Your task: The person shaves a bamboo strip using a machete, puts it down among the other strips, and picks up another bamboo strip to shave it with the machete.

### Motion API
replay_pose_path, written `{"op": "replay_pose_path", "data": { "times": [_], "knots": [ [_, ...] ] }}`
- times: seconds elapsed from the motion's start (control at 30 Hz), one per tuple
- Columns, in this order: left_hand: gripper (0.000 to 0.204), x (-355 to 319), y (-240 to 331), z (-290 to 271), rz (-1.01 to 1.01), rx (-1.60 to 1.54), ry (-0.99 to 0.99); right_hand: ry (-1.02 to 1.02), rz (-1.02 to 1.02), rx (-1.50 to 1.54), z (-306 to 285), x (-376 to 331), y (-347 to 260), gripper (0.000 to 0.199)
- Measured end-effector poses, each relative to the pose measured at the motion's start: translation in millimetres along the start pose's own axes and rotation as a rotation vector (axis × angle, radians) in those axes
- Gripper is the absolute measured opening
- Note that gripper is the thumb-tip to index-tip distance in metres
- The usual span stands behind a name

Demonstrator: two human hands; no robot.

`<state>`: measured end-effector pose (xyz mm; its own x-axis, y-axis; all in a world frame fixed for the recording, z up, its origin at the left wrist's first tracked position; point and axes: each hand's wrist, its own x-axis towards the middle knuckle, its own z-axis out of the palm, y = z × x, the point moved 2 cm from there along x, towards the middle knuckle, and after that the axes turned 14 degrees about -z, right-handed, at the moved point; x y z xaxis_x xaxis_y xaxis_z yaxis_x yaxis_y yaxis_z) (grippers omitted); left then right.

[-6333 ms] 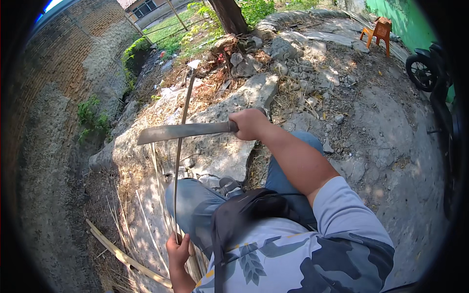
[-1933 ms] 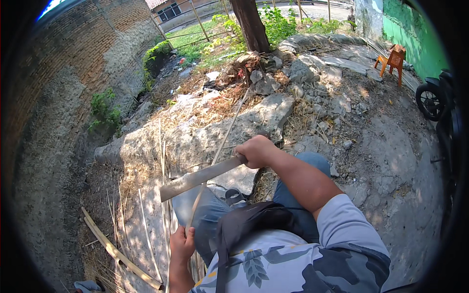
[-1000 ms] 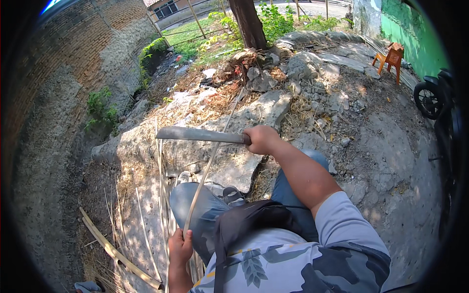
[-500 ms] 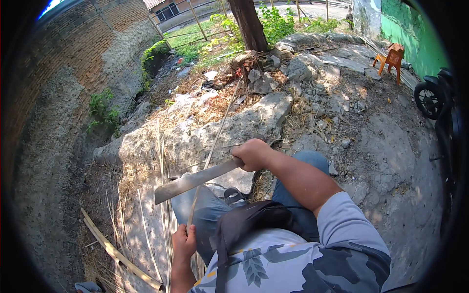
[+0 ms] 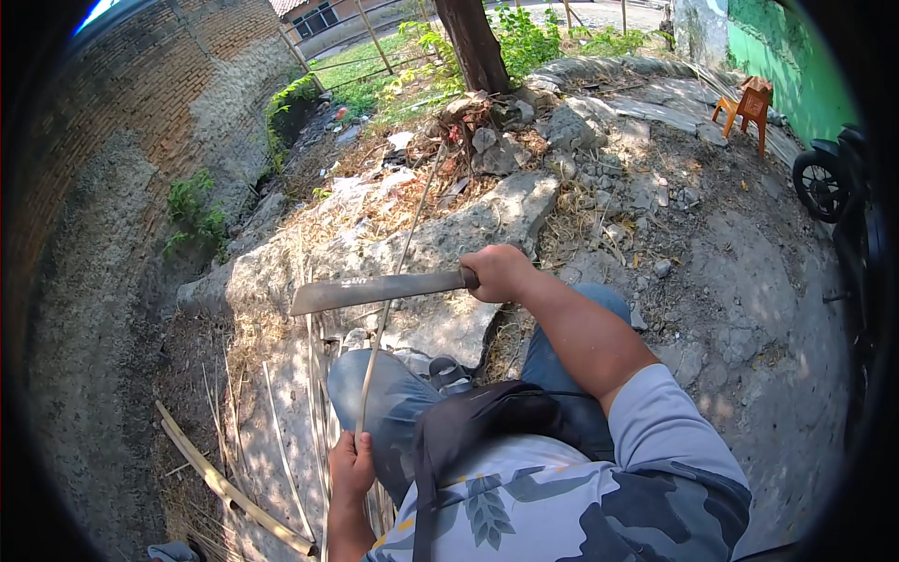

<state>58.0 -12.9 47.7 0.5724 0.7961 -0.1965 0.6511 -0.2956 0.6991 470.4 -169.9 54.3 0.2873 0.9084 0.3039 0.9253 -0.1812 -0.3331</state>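
Outside on rough ground (image 5: 730,309) by a brick wall (image 5: 140,70), the left hand (image 5: 351,459) grips a long thin strip (image 5: 378,337) low down, and it points away past the knee (image 5: 345,375), maybe to keep it steady. The right hand (image 5: 499,272) grips a big knife (image 5: 346,294), likely so it reaches across the strip. A black bag (image 5: 496,409) hangs in front; its inside is hidden.

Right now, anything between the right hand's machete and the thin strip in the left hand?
Nothing visible: the machete in the right hand crosses directly over the thin strip, covering a short stretch; contact can't be told. The left hand grips the strip nearer the body.
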Motion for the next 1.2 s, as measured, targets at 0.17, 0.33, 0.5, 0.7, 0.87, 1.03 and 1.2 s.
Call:
{"op": "replay_pose_path", "data": {
  "times": [0.17,0.33,0.5,0.7,0.87,1.03,1.2],
  "knots": [
    [0.040,-0.8,-4.4,3.9,0.032,-0.026,0.034,-0.016,0.007,0.036,6.4,0.1,-6.1,0.022],
    [0.039,-2.7,-7.5,1.8,0.013,0.004,0.042,-0.101,0.001,0.053,4.1,3.5,-16.3,0.024],
    [0.037,1.5,-18.8,4.2,0.032,0.063,0.063,-0.125,-0.115,0.040,10.4,2.8,-20.0,0.022],
    [0.036,5.4,-30.5,10.7,0.020,-0.032,0.028,-0.117,-0.134,0.005,7.2,2.6,-20.6,0.021],
    [0.037,1.8,-13.8,8.4,0.028,-0.009,0.026,-0.101,-0.138,-0.010,5.2,2.6,-17.9,0.021],
    [0.039,3.5,-12.6,8.8,0.042,-0.012,0.017,-0.094,-0.141,0.001,6.0,1.6,-15.5,0.021],
    [0.039,3.2,-14.1,9.0,0.074,0.007,0.027,-0.102,-0.130,0.005,6.2,1.5,-15.9,0.021]
  ]
}}
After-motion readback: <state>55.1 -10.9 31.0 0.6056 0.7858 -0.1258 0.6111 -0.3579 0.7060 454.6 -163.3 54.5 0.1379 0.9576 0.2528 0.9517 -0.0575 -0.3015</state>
